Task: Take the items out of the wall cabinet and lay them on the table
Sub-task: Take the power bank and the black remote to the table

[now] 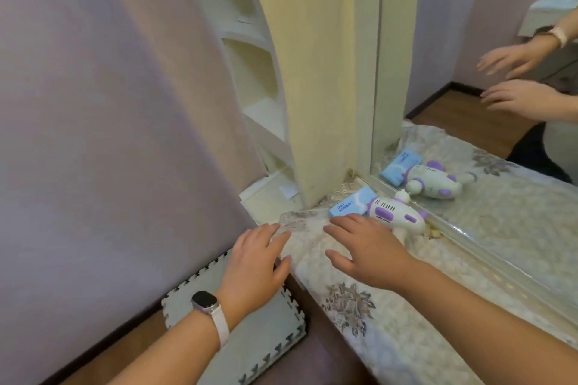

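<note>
A white and purple toy gun [397,214] lies on the table [406,306] against the mirror's base. A small blue packet [352,205] sits just left of it, in the corner by the cabinet. My right hand [369,248] hovers open over the cloth, fingertips just short of the packet and the toy. My left hand [259,262], with a watch on the wrist, is open at the table's left edge. The cream wall cabinet [259,78] stands behind, its curved open shelves showing nothing but a small white slip [289,190] on the lowest one.
A mirror [488,78] runs along the table's back and reflects both hands, the toy and the packet. A grey foam puzzle mat [250,337] lies on the floor below the table's left edge. A lilac wall fills the left side.
</note>
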Demonstrator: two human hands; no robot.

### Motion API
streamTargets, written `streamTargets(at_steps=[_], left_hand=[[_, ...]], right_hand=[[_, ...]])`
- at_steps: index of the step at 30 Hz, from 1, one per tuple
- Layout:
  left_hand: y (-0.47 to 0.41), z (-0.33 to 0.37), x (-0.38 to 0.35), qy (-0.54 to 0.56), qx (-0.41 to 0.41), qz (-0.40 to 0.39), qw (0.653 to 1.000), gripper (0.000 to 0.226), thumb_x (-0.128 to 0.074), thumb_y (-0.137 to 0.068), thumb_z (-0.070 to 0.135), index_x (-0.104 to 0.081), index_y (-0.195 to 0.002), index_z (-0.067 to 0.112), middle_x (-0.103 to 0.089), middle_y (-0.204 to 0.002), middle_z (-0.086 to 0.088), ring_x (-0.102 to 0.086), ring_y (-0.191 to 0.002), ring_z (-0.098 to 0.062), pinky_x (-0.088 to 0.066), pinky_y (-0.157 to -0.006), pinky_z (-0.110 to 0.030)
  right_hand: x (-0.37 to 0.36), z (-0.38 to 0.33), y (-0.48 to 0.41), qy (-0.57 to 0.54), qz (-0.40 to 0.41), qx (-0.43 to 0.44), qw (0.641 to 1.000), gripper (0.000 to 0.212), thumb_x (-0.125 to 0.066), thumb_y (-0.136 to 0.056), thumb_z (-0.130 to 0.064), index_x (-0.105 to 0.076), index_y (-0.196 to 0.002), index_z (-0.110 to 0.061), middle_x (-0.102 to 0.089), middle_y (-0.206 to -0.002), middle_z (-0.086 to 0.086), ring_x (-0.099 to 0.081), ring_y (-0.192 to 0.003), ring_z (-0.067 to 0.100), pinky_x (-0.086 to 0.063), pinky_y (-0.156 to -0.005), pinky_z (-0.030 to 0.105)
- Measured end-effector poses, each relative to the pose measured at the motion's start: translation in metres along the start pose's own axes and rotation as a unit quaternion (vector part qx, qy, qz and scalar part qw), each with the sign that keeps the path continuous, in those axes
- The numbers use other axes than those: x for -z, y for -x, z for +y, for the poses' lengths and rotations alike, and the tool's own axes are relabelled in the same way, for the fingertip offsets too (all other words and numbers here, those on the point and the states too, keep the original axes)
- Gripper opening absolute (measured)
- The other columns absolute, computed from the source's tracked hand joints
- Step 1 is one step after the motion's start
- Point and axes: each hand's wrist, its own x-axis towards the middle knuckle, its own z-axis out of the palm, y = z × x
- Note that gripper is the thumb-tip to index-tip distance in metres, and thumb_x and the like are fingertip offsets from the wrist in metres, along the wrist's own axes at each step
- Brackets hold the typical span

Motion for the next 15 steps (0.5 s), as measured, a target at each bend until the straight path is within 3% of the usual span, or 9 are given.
streamTargets(at_steps=[6, 15], left_hand=[[0.076, -0.041, 0.034, 0.007, 0.095, 0.045, 0.994, 0.047, -0.043, -0.093, 0.044, -0.056, -0.132, 0.023, -0.056, -0.137, -0.001, -0.050, -0.128, -0.023, -0.040, -0.107, -0.045], [0.278, -0.103, 0.080, -0.036, 0.256, 0.093, 0.961, 0.043, -0.052, -0.089, 0.042, -0.062, -0.126, 0.022, -0.061, -0.129, -0.001, -0.055, -0.120, -0.023, -0.042, -0.101, -0.041]], right_hand=[[-0.009, -0.079, -0.037, 0.003, -0.021, 0.136, 0.991, 0.045, -0.049, -0.090, -0.050, -0.064, -0.121, -0.020, -0.064, -0.123, 0.000, -0.059, -0.111, 0.022, -0.049, -0.089, 0.039], [-0.045, -0.278, -0.047, -0.020, -0.034, 0.323, 0.946, 0.047, -0.050, -0.089, -0.049, -0.063, -0.122, -0.018, -0.065, -0.122, 0.001, -0.060, -0.108, 0.024, -0.051, -0.084, 0.039]])
